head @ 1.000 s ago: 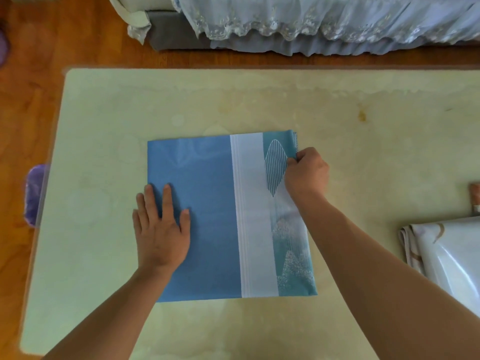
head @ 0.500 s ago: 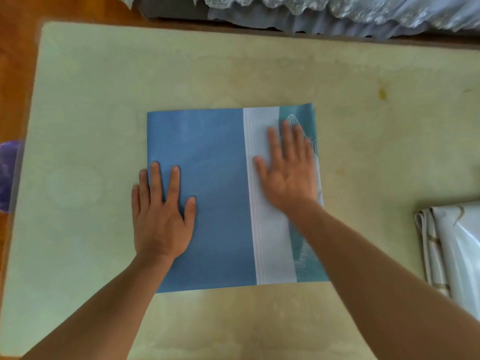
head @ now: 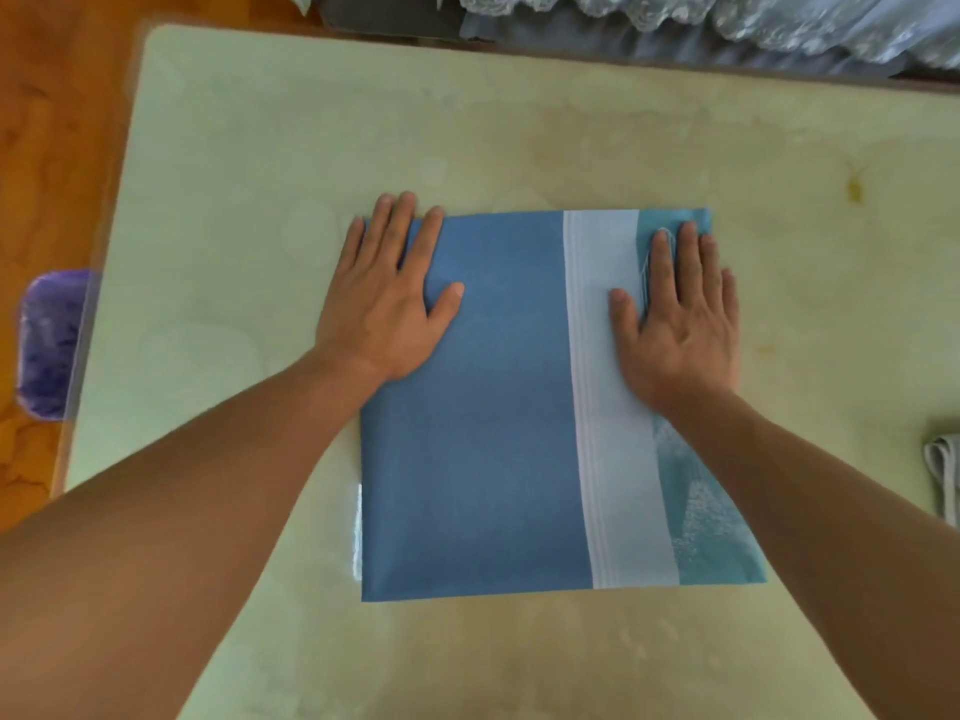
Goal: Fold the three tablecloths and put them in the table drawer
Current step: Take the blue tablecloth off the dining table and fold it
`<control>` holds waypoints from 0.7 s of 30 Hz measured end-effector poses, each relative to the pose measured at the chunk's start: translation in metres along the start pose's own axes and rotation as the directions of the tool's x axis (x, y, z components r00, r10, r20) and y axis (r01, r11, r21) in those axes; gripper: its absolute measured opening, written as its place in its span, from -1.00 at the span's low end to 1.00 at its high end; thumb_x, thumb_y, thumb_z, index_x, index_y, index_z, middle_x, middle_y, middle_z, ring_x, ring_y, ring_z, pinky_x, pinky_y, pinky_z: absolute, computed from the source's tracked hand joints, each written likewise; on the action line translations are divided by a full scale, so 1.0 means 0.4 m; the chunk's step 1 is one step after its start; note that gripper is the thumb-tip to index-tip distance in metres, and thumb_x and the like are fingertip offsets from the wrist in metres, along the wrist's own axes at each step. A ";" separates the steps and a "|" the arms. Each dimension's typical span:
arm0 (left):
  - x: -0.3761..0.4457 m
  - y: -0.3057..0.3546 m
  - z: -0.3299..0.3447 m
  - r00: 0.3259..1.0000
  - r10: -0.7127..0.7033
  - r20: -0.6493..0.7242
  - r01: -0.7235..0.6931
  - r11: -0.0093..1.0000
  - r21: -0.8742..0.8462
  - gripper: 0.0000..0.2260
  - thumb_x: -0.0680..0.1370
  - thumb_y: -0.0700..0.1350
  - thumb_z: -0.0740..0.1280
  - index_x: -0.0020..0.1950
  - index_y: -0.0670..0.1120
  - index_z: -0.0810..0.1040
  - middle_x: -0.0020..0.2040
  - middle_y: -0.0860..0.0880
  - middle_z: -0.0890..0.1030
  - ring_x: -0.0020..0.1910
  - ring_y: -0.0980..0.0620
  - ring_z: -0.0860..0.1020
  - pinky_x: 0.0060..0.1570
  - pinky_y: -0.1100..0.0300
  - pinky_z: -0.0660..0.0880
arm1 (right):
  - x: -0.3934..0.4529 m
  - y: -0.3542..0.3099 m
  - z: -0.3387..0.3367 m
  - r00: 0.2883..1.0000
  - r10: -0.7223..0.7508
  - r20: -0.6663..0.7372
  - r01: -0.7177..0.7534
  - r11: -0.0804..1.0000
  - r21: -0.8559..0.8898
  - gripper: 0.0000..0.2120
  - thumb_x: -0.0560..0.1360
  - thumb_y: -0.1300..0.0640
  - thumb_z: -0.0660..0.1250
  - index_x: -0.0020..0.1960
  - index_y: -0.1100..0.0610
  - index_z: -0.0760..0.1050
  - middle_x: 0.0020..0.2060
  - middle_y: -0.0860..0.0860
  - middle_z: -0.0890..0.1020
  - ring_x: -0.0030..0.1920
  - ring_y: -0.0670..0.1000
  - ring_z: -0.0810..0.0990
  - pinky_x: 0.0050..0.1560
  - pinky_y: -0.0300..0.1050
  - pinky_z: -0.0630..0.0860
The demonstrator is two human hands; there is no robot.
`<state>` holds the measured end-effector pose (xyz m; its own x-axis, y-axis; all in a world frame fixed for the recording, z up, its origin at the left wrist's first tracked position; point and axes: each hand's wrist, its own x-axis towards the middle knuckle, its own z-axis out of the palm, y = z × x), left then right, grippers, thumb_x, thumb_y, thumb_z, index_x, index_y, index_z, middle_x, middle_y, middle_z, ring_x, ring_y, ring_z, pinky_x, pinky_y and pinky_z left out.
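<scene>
The pale worktop (head: 270,163) fills most of the view, and near its middle lies the blue tablecloth (head: 478,407), already folded to a neat square with a white band and a teal strip along its right side. Both hands lie flat on its far edge, fingers straight and gripping nothing: the left hand (head: 387,298) on the far left corner, fingertips just over the edge, the right hand (head: 680,324) on the far right corner. This looks like pressing the fold flat; the next move probably calls for one more fold or lifting it toward the drawer, which is not in view. At the right edge a second folded cloth (head: 943,475) waits, well apart. A purple object (head: 49,345) sits beyond the worktop's left edge. Nothing blocks the hands.
</scene>
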<state>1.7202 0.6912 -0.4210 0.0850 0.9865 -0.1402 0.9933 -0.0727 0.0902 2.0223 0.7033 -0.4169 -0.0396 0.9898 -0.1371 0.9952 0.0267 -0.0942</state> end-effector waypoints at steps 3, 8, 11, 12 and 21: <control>-0.026 0.033 -0.013 0.999 -0.013 -0.031 0.014 1.000 0.020 -0.33 0.66 0.22 0.04 0.67 -0.13 0.05 0.66 -0.24 0.04 0.65 -0.19 -0.01 0.61 -0.12 -0.09 | 0.001 -0.001 -0.003 1.000 0.014 0.004 -0.014 1.000 -0.016 -0.31 0.64 -0.27 -0.11 0.65 0.06 -0.07 0.64 0.05 -0.06 0.63 0.05 -0.13 0.60 0.10 -0.12; -0.393 0.133 0.019 0.976 0.212 0.050 -0.211 0.977 -0.033 -0.33 0.65 0.16 0.14 0.64 -0.22 0.14 0.64 -0.26 0.07 0.64 -0.24 0.03 0.58 -0.21 0.06 | -0.007 -0.003 -0.010 1.000 0.009 -0.030 -0.009 1.000 0.000 -0.32 0.64 -0.27 -0.10 0.65 0.06 -0.05 0.64 0.04 -0.03 0.63 0.05 -0.11 0.60 0.09 -0.11; -0.508 0.140 0.045 0.974 0.225 0.028 -0.223 0.973 -0.060 -0.35 0.63 0.14 0.18 0.63 -0.17 0.19 0.63 -0.26 0.12 0.63 -0.27 0.08 0.55 -0.25 0.12 | -0.004 -0.004 -0.003 1.000 0.002 -0.025 -0.002 1.000 -0.003 -0.33 0.64 -0.25 -0.10 0.65 0.07 -0.04 0.64 0.05 -0.03 0.63 0.06 -0.11 0.60 0.11 -0.11; -0.508 0.137 0.050 0.974 0.223 0.031 -0.221 0.973 -0.060 -0.34 0.62 0.14 0.19 0.63 -0.17 0.20 0.63 -0.26 0.13 0.62 -0.27 0.08 0.55 -0.25 0.11 | -0.004 -0.004 -0.004 1.000 0.011 -0.027 -0.012 1.000 -0.012 -0.33 0.65 -0.24 -0.10 0.65 0.08 -0.04 0.64 0.06 -0.03 0.63 0.08 -0.12 0.60 0.14 -0.12; -0.508 0.132 0.061 0.977 0.210 0.046 -0.210 0.978 -0.022 -0.34 0.61 0.15 0.16 0.62 -0.18 0.24 0.63 -0.26 0.13 0.63 -0.27 0.07 0.56 -0.25 0.08 | -0.428 -0.257 0.025 0.927 -0.356 -0.114 0.372 0.913 0.167 -0.49 0.65 -0.06 0.19 0.52 0.15 0.36 0.56 0.20 0.26 0.59 0.23 0.14 0.54 0.26 0.12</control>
<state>1.7572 0.4833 -0.4117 0.2956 0.9413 -0.1630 0.9514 -0.2747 0.1394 1.9259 0.5298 -0.3935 -0.3812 0.9243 0.0192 0.8791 0.3688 -0.3020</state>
